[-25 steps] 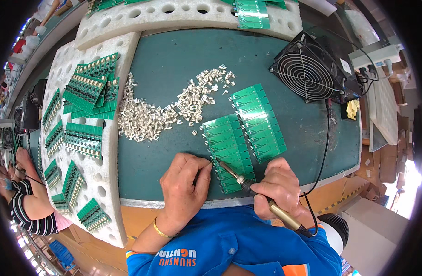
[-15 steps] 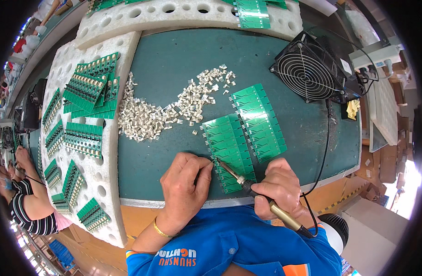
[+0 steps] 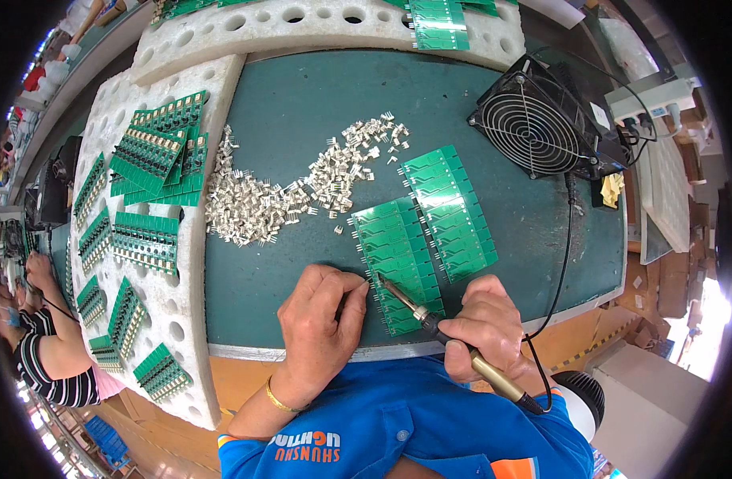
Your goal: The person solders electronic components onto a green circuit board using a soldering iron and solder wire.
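Head view: green table [image 3: 318,88] is largest. On it, before our hands, nearer circuit board panel [image 3: 398,247] lies flat, just beside farther panel [image 3: 448,211]. We judge panel light, stiff, rather fragile; better to hold by right edge, away from pins. Left hand [image 3: 322,315]: thumb and finger pinched near panel's left edge; we cannot tell if thin wire is between. Right hand [image 3: 484,326] grips soldering iron [image 3: 493,373], probably light; handle only, tip maybe hot. Iron covers part of panel; tip contact, we cannot make out.
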`<state>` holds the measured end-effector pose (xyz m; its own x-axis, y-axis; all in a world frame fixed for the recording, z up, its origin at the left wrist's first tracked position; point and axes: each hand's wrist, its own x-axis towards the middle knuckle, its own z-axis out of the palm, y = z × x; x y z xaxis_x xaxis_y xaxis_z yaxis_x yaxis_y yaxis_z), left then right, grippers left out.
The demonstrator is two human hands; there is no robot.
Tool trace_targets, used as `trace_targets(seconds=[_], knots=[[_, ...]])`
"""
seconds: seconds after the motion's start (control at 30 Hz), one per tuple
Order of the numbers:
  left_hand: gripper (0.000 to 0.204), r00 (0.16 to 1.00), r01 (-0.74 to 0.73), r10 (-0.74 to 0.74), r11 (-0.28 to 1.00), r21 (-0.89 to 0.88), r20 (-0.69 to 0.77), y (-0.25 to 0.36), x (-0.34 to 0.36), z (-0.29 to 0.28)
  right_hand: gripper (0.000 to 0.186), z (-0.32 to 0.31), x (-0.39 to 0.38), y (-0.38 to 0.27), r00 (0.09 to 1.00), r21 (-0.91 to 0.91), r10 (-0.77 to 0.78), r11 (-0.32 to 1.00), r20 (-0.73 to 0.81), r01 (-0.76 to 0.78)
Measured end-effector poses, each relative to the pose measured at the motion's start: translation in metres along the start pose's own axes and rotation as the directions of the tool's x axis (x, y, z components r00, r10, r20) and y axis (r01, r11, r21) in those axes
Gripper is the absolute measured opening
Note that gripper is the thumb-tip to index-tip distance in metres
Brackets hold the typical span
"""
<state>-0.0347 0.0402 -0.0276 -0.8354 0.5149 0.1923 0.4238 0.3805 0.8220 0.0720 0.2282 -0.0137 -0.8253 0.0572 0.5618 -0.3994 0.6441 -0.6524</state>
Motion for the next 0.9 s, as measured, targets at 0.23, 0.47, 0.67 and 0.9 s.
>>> trace_targets(seconds=[0.23,0.47,0.67,0.9], knots=[[0.009,0.999,0.03,-0.03,0.999,-0.037,-0.021,0.002,-0.001,-0.002,0.016,-0.004,-0.003,0.001,1.0,-0.002,-0.004,1.0,-0.022,0.004],[0.01,0.993,0.076,-0.084,0.993,-0.093,-0.081,-0.002,-0.009,-0.002,0.021,-0.001,-0.003,0.007,0.997,0.024,-0.023,0.999,-0.076,0.025],[0.006,0.99,0.119,-0.133,0.96,-0.251,-0.04,0.002,-0.014,-0.006,0.033,0.006,-0.004,0.011,0.99,0.038,-0.048,0.998,-0.131,0.054],[0.006,0.976,0.21,-0.167,0.89,-0.404,0.139,0.011,-0.023,-0.012,0.038,0.006,-0.012,0.011,0.991,0.085,0.003,0.996,-0.132,0.009]])
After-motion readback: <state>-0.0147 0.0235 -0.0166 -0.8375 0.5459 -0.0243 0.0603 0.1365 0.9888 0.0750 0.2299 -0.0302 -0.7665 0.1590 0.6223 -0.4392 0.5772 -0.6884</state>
